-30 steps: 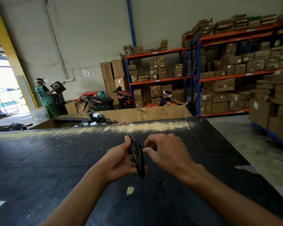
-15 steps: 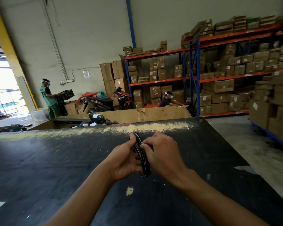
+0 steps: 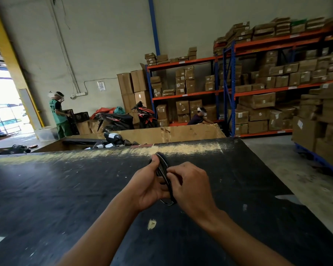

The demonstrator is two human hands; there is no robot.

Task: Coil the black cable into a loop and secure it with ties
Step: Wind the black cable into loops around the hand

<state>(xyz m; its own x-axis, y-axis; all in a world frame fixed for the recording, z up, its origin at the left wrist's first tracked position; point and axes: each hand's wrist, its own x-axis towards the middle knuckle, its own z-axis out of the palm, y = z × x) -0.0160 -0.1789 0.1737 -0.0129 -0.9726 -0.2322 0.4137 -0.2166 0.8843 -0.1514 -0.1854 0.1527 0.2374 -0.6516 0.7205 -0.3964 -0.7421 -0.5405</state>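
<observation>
The black cable [image 3: 162, 165] is wound into a narrow upright loop, seen edge-on, held above the black table [image 3: 46, 198]. My left hand [image 3: 148, 185] grips the loop from the left, thumb up along its top. My right hand [image 3: 190, 187] presses against the loop from the right, its fingers closed on the strands at the middle. The bottom of the loop pokes out below both hands. No tie is visible; the palms hide the middle of the coil.
A large cardboard bin [image 3: 173, 133] with dark wrapped parts stands behind the table's far edge. Shelves of cartons [image 3: 258, 89] fill the right. Parked motorbikes [image 3: 123, 118], a standing person [image 3: 59, 114] with a crate and a crouching person [image 3: 199, 118] are at the back.
My right hand has moved left onto the coil and closed on it; both hands and the loop have shifted slightly right and away. The person at the back left turned with the crate.
</observation>
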